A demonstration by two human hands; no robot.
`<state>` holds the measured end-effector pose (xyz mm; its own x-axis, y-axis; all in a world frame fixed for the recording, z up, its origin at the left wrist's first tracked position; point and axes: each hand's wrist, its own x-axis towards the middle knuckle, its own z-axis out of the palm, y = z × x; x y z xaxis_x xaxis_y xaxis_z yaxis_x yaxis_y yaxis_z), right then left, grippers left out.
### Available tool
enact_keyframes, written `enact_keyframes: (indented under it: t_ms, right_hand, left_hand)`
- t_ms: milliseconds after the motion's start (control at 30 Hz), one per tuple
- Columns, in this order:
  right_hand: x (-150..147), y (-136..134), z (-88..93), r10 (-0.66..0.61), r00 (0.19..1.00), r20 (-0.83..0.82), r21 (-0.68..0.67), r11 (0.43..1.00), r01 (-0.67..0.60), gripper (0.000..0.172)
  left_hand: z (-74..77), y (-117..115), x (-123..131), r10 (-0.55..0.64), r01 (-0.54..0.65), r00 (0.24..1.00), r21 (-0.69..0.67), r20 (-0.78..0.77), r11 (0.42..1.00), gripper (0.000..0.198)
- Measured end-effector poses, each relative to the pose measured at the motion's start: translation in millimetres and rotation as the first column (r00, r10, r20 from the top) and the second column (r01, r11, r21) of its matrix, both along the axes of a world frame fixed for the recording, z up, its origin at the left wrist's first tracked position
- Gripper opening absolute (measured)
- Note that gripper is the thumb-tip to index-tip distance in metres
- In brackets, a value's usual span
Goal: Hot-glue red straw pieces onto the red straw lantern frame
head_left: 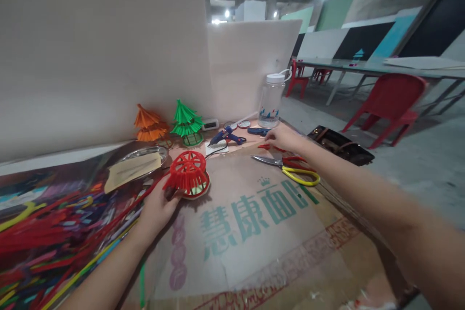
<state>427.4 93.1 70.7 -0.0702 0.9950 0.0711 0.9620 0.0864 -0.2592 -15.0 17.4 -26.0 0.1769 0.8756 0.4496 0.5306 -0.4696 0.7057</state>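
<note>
My left hand [160,206] is closed on the edge of a red pipe-cleaner craft piece [188,167], with a spoked round top, a hanging fringe and a pale base. At the far right of the board, my right hand [285,138] has its fingers drawn together; what they hold, if anything, is too small to make out. Just under these fingers lies a red-handled tool [276,148]. A dark blue tool [258,131] lies beside them. Nearer to me rest scissors [300,174] with yellow and red handles. A blue glue gun [227,137] stands between my hands, farther back.
Orange [147,123] and green [187,118] tiered craft pieces stand by the white partition [109,58]. A water bottle [271,101] stands at the back right. Many coloured strips [47,237] cover the left side, near a metal tray [163,155]. A red chair [392,101] is beyond.
</note>
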Motion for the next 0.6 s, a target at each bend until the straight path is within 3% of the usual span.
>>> enact_keyframes:
  t_ms: [167,300,467,600]
  right_hand:
    - [-14,-10,-22.0,0.007,0.997,0.079,0.028,1.000,-0.009,0.015]
    - [-21,-12,-26.0,0.036,0.998,0.042,0.082,0.996,-0.040,0.014]
    - [-42,-33,-23.2,0.125,0.981,-0.145,0.178,0.979,-0.099,0.013]
    - [-84,-66,-24.7,0.269,0.886,-0.378,0.197,0.958,-0.207,0.021]
  left_hand:
    - [-2.1,0,0,0.008,-0.008,1.000,0.002,0.029,1.000,0.051]
    - [-1.6,-3,1,0.016,-0.017,0.999,0.027,0.042,1.000,0.051]
    - [5.0,-7,8,0.017,-0.018,0.999,0.033,0.035,0.999,0.047]
    - [11.1,-10,13,-0.012,0.010,0.999,0.038,0.049,0.999,0.046]
